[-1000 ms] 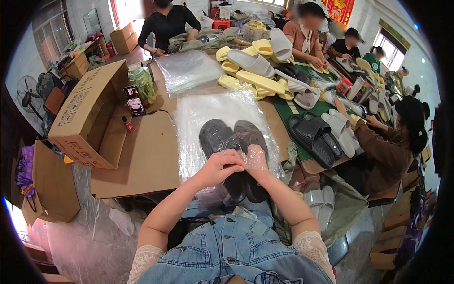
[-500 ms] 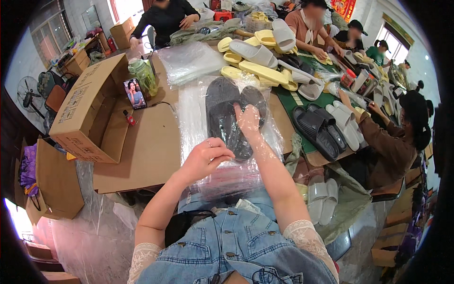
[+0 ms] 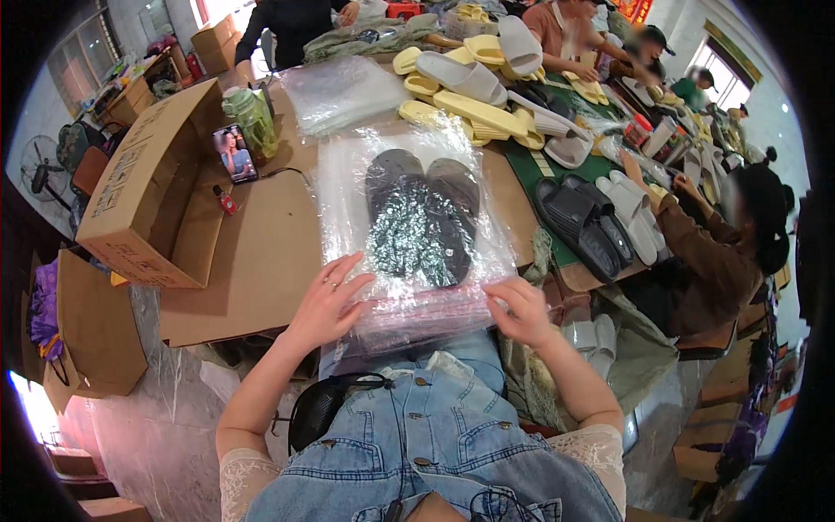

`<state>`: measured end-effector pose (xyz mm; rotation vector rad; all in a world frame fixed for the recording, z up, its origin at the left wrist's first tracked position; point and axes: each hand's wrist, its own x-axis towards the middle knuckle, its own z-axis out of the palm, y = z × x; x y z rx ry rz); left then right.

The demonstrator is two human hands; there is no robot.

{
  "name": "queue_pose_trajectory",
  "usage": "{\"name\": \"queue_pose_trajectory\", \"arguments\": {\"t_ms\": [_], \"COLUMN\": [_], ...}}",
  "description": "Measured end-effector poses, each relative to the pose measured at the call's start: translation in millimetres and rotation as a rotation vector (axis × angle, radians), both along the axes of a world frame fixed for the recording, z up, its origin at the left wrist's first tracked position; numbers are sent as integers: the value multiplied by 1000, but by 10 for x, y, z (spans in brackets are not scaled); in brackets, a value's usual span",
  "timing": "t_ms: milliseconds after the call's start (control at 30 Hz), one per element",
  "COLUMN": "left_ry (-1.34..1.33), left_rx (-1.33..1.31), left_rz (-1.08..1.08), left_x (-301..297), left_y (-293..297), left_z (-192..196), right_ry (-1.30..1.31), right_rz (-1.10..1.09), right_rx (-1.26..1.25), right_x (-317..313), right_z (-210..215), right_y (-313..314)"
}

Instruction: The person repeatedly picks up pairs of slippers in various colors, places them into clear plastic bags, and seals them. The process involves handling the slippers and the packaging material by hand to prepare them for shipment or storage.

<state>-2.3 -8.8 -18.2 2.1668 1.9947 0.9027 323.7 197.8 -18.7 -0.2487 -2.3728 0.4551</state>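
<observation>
A pair of black slide slippers (image 3: pixel 396 200) lies side by side inside a clear plastic bag (image 3: pixel 348 174), toes pointing away from me. Glare on the film hides part of the slippers. My left hand (image 3: pixel 326 304) rests at the bag's lower left edge, its fingers spread and lying on the film. At the lower right edge, my right hand (image 3: pixel 519 311) has its fingers curled against its thumb on the bag. More flat bags with pinkish-red edge strips (image 3: pixel 426 309) lie stacked beneath, at the table's near edge.
An open cardboard box (image 3: pixel 143 191), a propped phone (image 3: pixel 235 154) and a green bottle (image 3: pixel 250 122) stand at left. Yellow and grey slides (image 3: pixel 474 104) are heaped beyond the bag. Black slides (image 3: pixel 583 217) lie at right, near a seated co-worker (image 3: pixel 722 244). Spare clear bags (image 3: pixel 344 91) lie behind.
My right hand has come out of the bag and moved to its lower right edge. My left hand has shifted left and its fingers have spread. The film now covers both slippers.
</observation>
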Motion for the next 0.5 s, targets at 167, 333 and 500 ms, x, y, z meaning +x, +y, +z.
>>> {"name": "queue_pose_trajectory", "arguments": {"t_ms": [167, 333, 500], "left_ry": [-40, -54, 120], "left_rx": [25, 30, 43], "left_rz": [-74, -26, -62], "left_x": [-27, -44, -1], "left_y": [-156, -127, -49], "left_z": [14, -1, 96], "right_ry": [119, -50, -121], "right_rz": [-280, -236, 16], "right_rx": [49, 22, -27], "right_x": [490, 378, 110], "right_z": [86, 114, 155], "right_y": [276, 347, 230]}}
